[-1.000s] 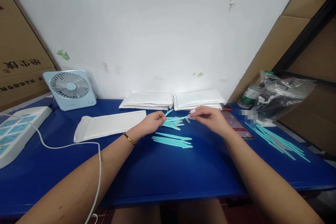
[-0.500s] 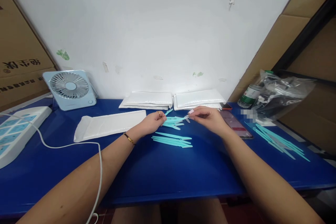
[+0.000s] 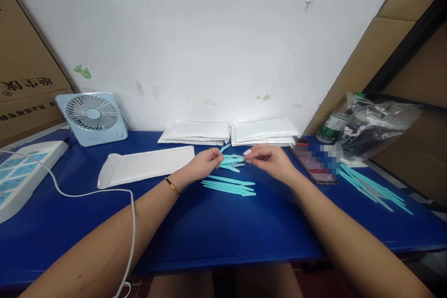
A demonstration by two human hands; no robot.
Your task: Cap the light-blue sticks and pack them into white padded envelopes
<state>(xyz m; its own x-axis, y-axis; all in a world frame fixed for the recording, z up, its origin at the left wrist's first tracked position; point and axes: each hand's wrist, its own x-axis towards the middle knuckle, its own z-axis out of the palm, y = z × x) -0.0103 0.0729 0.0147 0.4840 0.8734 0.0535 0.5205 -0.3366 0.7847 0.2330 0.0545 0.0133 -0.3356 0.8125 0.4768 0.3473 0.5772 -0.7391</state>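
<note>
My left hand (image 3: 205, 163) pinches the handle end of a turquoise eyebrow razor (image 3: 232, 161), which points to the right. The fingertips of my right hand (image 3: 269, 159) are closed at the razor's other end, around a small clear cap (image 3: 241, 159) that they partly hide. Under and beside the held razor lie several more turquoise razors (image 3: 234, 168), crossing each other. Closer to me, a row of several razors (image 3: 228, 188) lies side by side on the blue table (image 3: 223, 228).
White padded packets lie in a left stack (image 3: 195, 130) and a right stack (image 3: 265, 131) by the wall, with a single packet (image 3: 150, 165) nearer. A phone (image 3: 314, 167), bottle (image 3: 333, 125) and more razors (image 3: 375, 189) are rightward. A fan (image 3: 93, 116), power strip (image 3: 28, 172) and cable (image 3: 133, 223) are leftward.
My right hand has moved a little left, bringing the clear cap against the razor's end. My left hand stays nearly in place, still pinching the razor.
</note>
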